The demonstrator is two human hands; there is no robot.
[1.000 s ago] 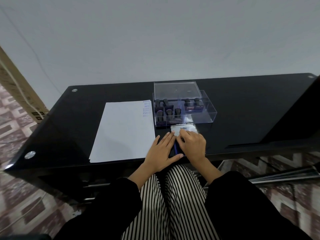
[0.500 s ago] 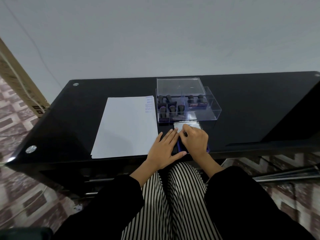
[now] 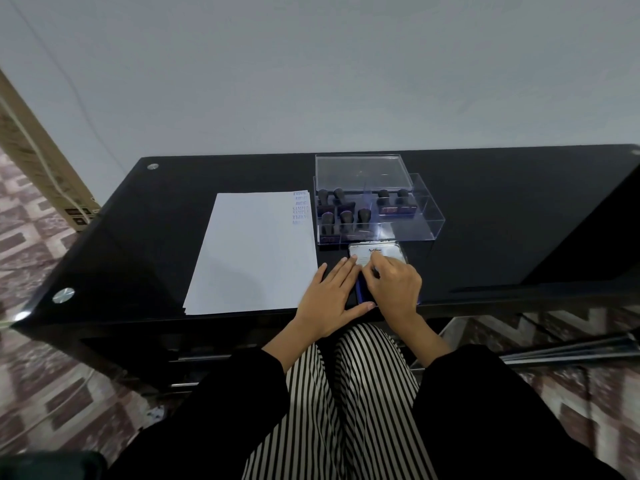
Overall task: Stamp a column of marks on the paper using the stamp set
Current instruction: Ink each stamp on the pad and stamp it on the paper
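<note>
A white paper lies on the black table, with a short column of blue marks at its far right corner. To its right stands a clear stamp box holding several dark-handled stamps. In front of the box sits the ink pad: its silver lid shows, and a strip of the blue base appears between my hands. My right hand pinches the lid's near edge. My left hand lies flat with fingers spread, touching the pad's left side.
The box's clear cover leans behind the stamp box. A long cardboard carton leans at the far left on the patterned floor. My striped trousers are under the table's near edge.
Both hands stay at the ink pad. My right fingers have crept slightly further onto the lid, and the view has shifted a little.
</note>
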